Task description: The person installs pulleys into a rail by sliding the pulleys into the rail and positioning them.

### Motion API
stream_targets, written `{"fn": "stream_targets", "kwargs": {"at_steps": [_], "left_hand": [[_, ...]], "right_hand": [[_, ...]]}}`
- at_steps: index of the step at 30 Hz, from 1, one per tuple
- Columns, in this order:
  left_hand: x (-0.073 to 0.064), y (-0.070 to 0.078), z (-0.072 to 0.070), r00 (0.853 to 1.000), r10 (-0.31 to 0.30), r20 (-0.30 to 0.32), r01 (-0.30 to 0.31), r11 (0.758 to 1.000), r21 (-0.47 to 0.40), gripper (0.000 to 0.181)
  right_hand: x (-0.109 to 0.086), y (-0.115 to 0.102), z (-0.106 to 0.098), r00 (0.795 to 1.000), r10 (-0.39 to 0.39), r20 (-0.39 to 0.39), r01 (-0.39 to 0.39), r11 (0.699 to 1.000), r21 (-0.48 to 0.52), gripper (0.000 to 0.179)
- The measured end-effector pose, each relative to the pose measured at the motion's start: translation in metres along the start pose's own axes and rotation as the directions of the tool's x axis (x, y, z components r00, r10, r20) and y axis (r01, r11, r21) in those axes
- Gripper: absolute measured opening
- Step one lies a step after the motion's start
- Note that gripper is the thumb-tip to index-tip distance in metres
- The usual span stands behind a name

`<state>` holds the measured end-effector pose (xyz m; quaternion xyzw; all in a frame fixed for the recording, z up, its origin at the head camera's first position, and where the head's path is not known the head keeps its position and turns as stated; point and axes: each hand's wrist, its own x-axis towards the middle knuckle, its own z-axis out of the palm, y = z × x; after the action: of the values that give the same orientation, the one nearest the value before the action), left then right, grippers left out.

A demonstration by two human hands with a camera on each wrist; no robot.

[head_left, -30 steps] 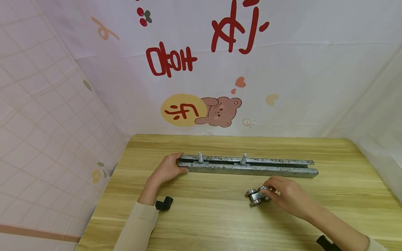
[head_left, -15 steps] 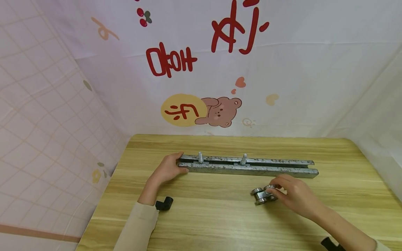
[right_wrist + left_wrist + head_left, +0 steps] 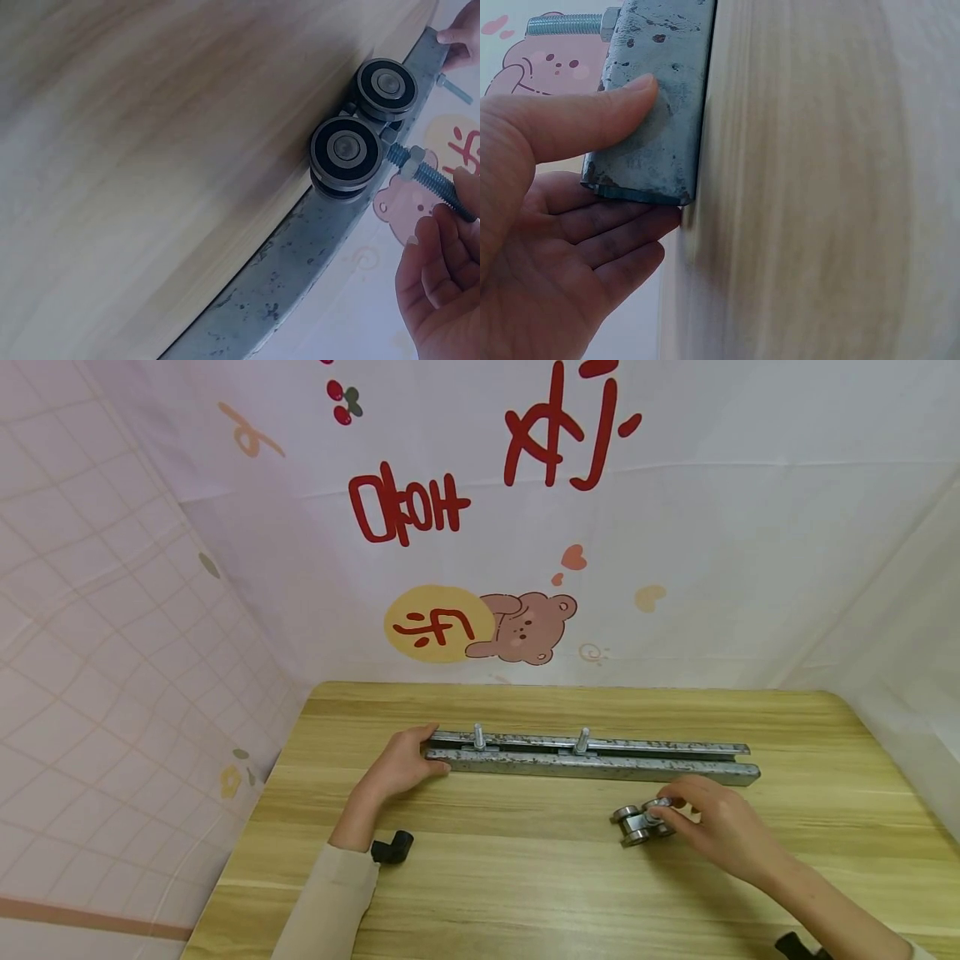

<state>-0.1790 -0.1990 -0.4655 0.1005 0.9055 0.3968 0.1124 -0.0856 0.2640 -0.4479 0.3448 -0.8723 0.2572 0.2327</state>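
Note:
A long, rust-speckled steel channel rail (image 3: 645, 769) lies across the table, its slot facing up. Two threaded bolts, a left one (image 3: 479, 737) and a right one (image 3: 582, 741), stick up from the slot. My left hand (image 3: 399, 765) grips the rail's left end. In the left wrist view the thumb lies on the rail's side face (image 3: 649, 67), with the other fingers around the end. My right hand (image 3: 727, 827) pinches the bolt (image 3: 435, 182) of a four-wheeled roller trolley (image 3: 634, 835), in front of the rail's right half. Its wheels (image 3: 346, 150) point away from the fingers.
The wood-grain table (image 3: 525, 893) meets a printed cloth backdrop (image 3: 712, 527) behind the rail, and more cloth hangs on both sides. A small black fitting (image 3: 392, 847) shows beside the left cuff, another black piece (image 3: 798, 947) below the right forearm.
My right hand has carried the roller trolley to the right and slightly back toward the rail. The left hand and the rail stay where they were.

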Motion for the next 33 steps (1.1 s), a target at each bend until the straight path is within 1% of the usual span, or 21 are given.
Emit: {"fn": "stream_targets", "kwargs": {"at_steps": [5, 9, 13, 20, 25, 33], "left_hand": [[-0.001, 0.000, 0.000, 1.000, 0.004, -0.005, -0.004, 1.000, 0.001, 0.083], [-0.001, 0.001, 0.001, 1.000, 0.003, -0.004, -0.003, 1.000, -0.003, 0.083], [-0.001, 0.001, 0.001, 1.000, 0.004, -0.004, -0.004, 1.000, -0.002, 0.082], [-0.001, 0.001, 0.000, 1.000, 0.003, -0.008, -0.003, 1.000, 0.000, 0.083], [-0.001, 0.002, 0.000, 1.000, 0.006, -0.008, -0.006, 1.000, 0.010, 0.083], [-0.001, 0.002, 0.000, 1.000, 0.006, -0.007, -0.006, 1.000, 0.009, 0.083]], "right_hand": [[-0.005, 0.003, -0.004, 0.999, 0.040, -0.004, -0.040, 0.999, -0.034, 0.027], [-0.009, 0.005, -0.008, 0.996, 0.085, 0.001, -0.085, 0.994, -0.064, 0.035], [-0.013, 0.007, -0.012, 0.995, 0.105, 0.000, -0.104, 0.992, -0.072, 0.040], [-0.018, 0.014, -0.018, 0.994, 0.110, -0.011, -0.111, 0.990, -0.086, 0.041], [-0.019, 0.016, -0.021, 0.990, 0.143, 0.002, -0.142, 0.985, -0.101, 0.042], [-0.023, 0.018, -0.023, 0.983, 0.183, 0.002, -0.182, 0.979, -0.089, 0.040]]}}
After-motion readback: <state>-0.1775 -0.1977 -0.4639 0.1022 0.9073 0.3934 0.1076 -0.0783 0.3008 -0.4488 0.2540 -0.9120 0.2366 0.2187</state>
